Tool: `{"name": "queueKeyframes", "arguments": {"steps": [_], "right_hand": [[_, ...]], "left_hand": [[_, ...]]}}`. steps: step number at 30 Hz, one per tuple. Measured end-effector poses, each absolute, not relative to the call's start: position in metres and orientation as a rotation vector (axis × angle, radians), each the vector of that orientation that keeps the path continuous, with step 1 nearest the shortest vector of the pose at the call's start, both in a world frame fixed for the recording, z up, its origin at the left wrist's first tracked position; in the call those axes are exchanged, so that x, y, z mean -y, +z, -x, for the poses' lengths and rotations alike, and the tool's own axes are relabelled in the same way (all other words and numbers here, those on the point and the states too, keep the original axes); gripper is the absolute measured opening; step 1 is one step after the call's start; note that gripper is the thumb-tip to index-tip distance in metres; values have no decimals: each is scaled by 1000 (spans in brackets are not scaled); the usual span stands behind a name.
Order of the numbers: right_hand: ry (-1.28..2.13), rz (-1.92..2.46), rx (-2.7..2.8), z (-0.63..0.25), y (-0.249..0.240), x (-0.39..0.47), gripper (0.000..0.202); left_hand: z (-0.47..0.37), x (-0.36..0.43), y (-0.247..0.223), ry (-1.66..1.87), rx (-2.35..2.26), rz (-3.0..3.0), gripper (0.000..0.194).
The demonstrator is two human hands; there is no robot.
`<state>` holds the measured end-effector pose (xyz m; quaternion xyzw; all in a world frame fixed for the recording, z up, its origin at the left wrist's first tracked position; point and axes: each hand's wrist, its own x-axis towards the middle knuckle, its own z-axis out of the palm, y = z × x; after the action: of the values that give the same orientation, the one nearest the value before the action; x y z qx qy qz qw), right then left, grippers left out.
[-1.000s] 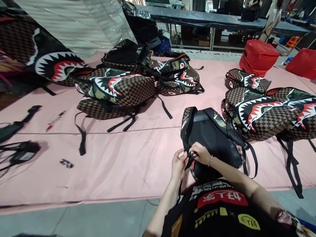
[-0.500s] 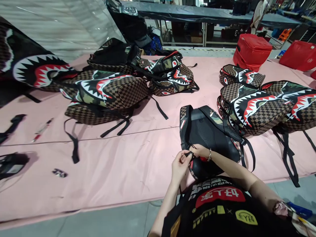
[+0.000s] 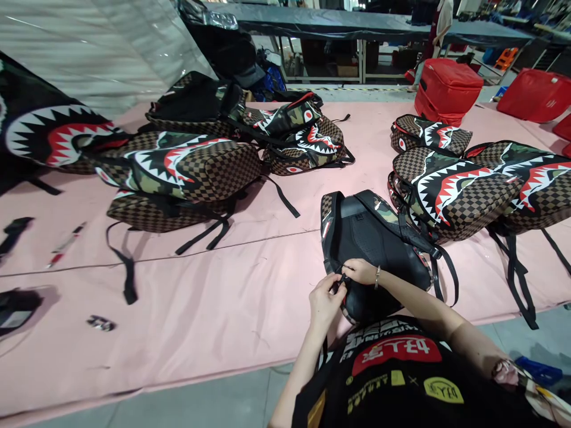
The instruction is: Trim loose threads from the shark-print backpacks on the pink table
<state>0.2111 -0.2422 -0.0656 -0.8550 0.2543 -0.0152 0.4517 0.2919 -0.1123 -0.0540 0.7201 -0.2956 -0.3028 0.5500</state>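
Observation:
A black backpack (image 3: 379, 238) with checkered and camouflage edges lies back side up on the pink table cover (image 3: 214, 303), close to my body. My left hand (image 3: 326, 297) is at its lower left side, fingers pinched on a black strap. Touching the same spot, my right hand (image 3: 359, 272) has its fingertips closed on the strap too, with a bracelet at the wrist. The exact piece between the fingertips is too small to make out.
Shark-mouth backpacks (image 3: 464, 190) lie right of the black one; more backpacks (image 3: 191, 166) are piled at the left. Red bags (image 3: 448, 89) stand at the back right. A red-and-white pen (image 3: 66, 245) lies left. A person (image 3: 439, 30) stands far behind.
The view has shifted slightly, so the bags at the left appear further left. My hands stay at the same place on the strap. The distant person shows more fully.

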Motion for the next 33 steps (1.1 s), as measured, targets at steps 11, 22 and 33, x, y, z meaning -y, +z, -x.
{"name": "queueKeyframes", "arguments": {"steps": [11, 22, 33], "right_hand": [[-208, 2108, -563, -198, -61, 235, 27], [-505, 2315, -440, -198, -89, 226, 27], [-164, 1314, -680, -191, -56, 229, 30]], "left_hand": [[-300, 108, -60, -761, 773, -1823, 27], [-324, 106, -78, -915, 780, -1888, 40], [-300, 116, -60, -885, 824, -1592, 28]]}}
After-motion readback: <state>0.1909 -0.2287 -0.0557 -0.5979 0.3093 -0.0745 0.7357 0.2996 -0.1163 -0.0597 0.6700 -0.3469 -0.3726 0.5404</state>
